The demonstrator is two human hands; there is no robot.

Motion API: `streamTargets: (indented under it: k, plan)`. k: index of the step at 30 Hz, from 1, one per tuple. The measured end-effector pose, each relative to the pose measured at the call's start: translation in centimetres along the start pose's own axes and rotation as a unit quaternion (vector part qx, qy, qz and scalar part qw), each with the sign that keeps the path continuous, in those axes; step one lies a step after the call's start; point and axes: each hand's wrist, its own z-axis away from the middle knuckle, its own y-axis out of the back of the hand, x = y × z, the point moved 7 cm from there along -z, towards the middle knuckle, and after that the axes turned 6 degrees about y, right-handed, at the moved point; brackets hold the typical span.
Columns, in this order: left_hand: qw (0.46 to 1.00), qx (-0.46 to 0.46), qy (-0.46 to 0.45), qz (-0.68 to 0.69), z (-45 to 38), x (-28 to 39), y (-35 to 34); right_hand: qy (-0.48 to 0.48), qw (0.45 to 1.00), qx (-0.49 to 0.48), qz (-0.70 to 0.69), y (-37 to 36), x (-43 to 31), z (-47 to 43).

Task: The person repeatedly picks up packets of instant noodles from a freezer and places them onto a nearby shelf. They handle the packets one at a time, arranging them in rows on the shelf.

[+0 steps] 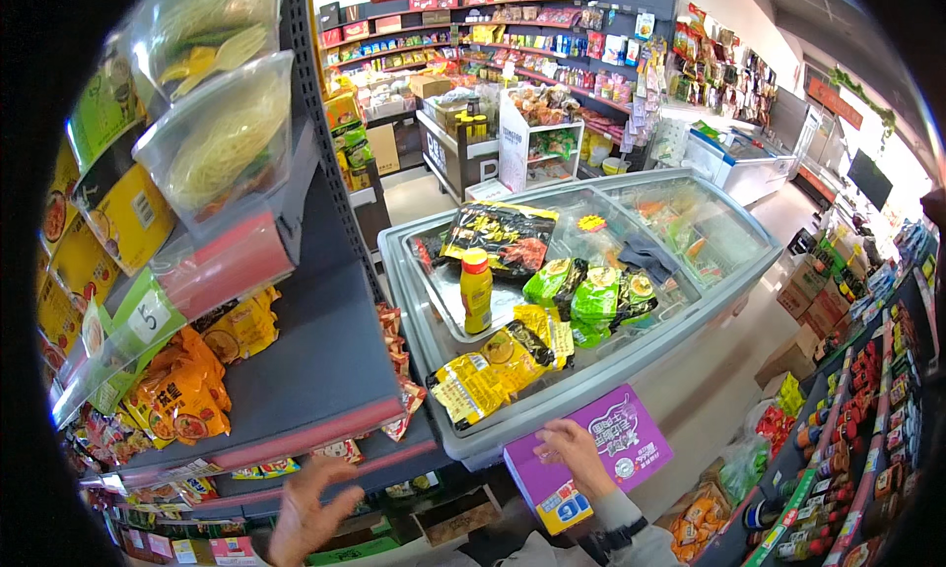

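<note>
My left hand (314, 504) is blurred, thumb and fingers apart, in front of the lower shelf (310, 382) and holding nothing. Above a purple carton (628, 434) is my right hand (576, 452), fingers loosely bent and no object in them; whether it touches the carton is hard to tell. Beyond it, yellow noodle packets (495, 364) lie on the glass lid of a chest freezer (591, 375). Green noodle packets (599, 301), a yellow squeeze bottle with a red cap (477, 290) and a black food pack (502, 234) rest there too.
Shelving on the left bears orange noodle packets (181, 390) and clear noodle bowls (229, 138). Jars (835, 449) line a rack along the right, with cardboard boxes (809, 308) on the floor. A white display stand (517, 138) is behind the freezer. Dark cloth (649, 257) lies on the glass.
</note>
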Motion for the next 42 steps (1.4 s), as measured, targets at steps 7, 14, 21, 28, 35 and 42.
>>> streamTargets:
  k: [7,14,21,28,35,42]
  plan:
    - [0.957,-0.087,0.236,0.143,9.0,-6.6,-11.9,0.017,0.998,0.041,-0.033,1.0,1.0,-10.5]
    - [0.952,-0.033,0.217,0.214,8.3,-1.5,-17.3,-0.007,0.995,0.101,-0.012,1.8,2.3,-16.1]
    - [0.936,-0.035,0.234,0.26,6.2,0.6,-20.7,0.022,0.983,0.143,0.114,2.3,2.8,-18.3]
    - [0.949,-0.019,0.197,0.243,3.8,3.7,-21.6,0.129,0.95,0.206,0.198,1.6,2.3,-18.3]
    - [0.95,-0.007,0.198,0.243,3.3,4.9,-22.0,0.151,0.977,0.114,0.1,1.8,1.5,-19.5]
    - [0.948,-0.003,0.199,0.248,3.5,4.0,-22.9,0.2,0.966,-0.008,-0.164,6.0,-9.2,-14.2]
